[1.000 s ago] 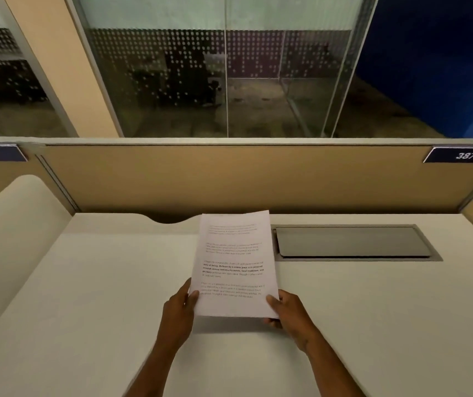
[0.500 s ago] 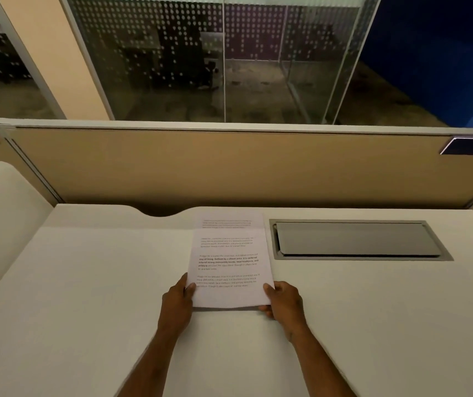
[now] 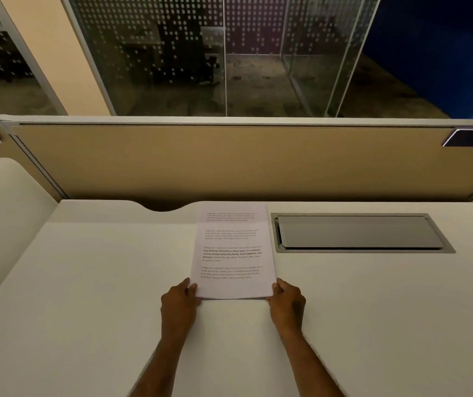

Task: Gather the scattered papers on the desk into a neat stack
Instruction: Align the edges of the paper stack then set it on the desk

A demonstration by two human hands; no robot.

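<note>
A stack of white printed papers [image 3: 232,250] lies flat on the white desk [image 3: 92,282], its long side running away from me, just left of the desk's cable hatch. My left hand [image 3: 179,303] pinches the stack's near left corner, thumb on top. My right hand [image 3: 287,300] holds the near right corner the same way. The sheet edges look lined up, with thin layers showing along the near edge.
A grey metal cable hatch [image 3: 361,233] is set into the desk right of the papers. A tan partition panel [image 3: 229,161] closes the far edge, with a curved cutout [image 3: 162,206] below it. A side desk surface [image 3: 3,213] rises at the left.
The stack was held tilted up off the desk a second ago; both hands have lowered it and it now lies flat on the surface.
</note>
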